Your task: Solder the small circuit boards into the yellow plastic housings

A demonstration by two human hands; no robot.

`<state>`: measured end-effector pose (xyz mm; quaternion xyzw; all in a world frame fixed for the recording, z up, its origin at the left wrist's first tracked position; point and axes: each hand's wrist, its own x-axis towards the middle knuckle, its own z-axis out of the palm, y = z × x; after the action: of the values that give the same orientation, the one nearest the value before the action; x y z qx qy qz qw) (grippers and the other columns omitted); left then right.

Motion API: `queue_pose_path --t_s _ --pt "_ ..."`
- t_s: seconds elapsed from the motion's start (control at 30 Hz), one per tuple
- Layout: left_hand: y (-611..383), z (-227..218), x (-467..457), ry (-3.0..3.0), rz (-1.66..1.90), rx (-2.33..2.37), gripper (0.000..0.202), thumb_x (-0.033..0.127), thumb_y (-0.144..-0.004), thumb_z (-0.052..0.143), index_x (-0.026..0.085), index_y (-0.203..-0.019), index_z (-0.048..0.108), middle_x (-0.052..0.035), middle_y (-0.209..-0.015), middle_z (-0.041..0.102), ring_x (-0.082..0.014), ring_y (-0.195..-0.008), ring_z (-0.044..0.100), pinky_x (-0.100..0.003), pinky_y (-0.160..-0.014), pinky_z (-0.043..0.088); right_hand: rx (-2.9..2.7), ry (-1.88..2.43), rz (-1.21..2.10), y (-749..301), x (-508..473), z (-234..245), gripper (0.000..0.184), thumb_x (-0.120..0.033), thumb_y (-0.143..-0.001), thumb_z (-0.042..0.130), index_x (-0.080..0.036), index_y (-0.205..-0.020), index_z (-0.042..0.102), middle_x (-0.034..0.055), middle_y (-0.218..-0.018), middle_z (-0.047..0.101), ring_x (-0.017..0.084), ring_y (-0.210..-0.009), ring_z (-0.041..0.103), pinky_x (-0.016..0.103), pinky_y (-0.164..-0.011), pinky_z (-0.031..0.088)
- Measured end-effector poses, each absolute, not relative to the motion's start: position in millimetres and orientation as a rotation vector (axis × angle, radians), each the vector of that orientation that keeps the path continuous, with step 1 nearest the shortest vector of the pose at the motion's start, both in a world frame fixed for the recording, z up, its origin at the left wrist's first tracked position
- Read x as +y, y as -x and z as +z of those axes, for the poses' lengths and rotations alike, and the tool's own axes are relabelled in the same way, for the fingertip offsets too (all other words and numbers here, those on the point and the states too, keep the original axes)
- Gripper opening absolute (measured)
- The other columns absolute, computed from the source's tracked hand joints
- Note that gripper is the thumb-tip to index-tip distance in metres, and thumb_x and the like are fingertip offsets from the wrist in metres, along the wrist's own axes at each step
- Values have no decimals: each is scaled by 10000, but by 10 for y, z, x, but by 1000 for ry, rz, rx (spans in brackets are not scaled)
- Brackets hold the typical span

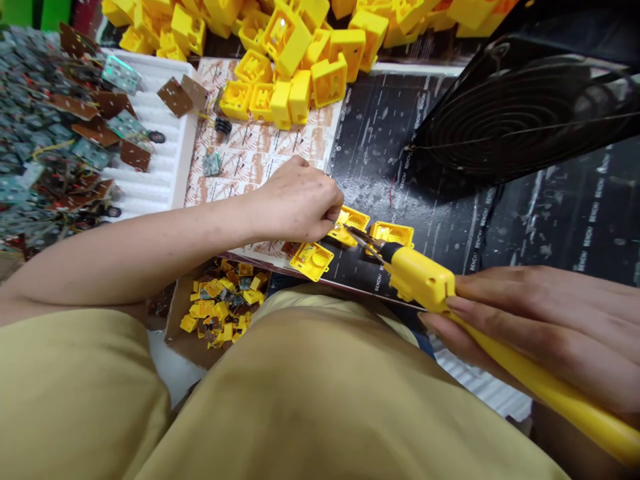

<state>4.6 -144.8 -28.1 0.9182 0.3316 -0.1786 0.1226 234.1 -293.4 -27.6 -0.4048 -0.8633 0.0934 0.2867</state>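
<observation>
While left hand (300, 203) pinches yellow case (350, 223) | right hand (545, 327) grips soldering iron (425, 280) | box (175, 327) holds yellow scraps (225, 307) (jumbled)

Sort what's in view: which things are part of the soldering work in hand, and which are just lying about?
In hand:
- soldering iron, held by right hand
- yellow case at the iron's tip, steadied by left hand
- two more open cases beside it

Lying about:
- pile of yellow housings
- circuit boards heap
- fan
- box of small parts
</observation>
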Motion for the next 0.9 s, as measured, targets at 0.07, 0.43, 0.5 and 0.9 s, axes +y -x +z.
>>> queue_pose_path --t_s 0.07,0.43,0.5,0.9 --pt "-53 -273 -1448 -2686 -535 969 204 250 -790 549 204 -834 743 -27 -777 704 -207 -846 641 -390 -926 394 -2321 1047 221 -2345 -2895 -307 240 -177 -806 759 -183 -1002 622 16 -872 711 112 -827 676 253 -736 584" --pt "-86 -230 -1473 -2746 -588 966 241 250 -797 522 203 -853 752 -29 -801 720 -204 -874 654 -372 -939 392 -2147 1371 175 -2367 -3155 -435 250 -505 -860 674 -270 -938 649 33 -808 686 169 -749 674 308 -657 577" --pt "-87 -233 -1478 -2763 -594 959 246 243 -797 521 206 -867 753 -25 -799 722 -204 -883 654 -368 -936 399 -2131 1408 180 -2418 -3231 -457 290 -543 -850 669 -270 -948 650 37 -807 682 172 -749 671 306 -654 572" --pt "-28 -218 -1465 -2753 -483 906 222 253 -831 527 214 -837 746 -20 -787 730 -217 -940 675 -358 -935 422 -2190 1270 231 -2571 -2978 -477 435 -257 -794 768 -247 -1199 611 21 -938 728 156 -766 704 222 -583 562"
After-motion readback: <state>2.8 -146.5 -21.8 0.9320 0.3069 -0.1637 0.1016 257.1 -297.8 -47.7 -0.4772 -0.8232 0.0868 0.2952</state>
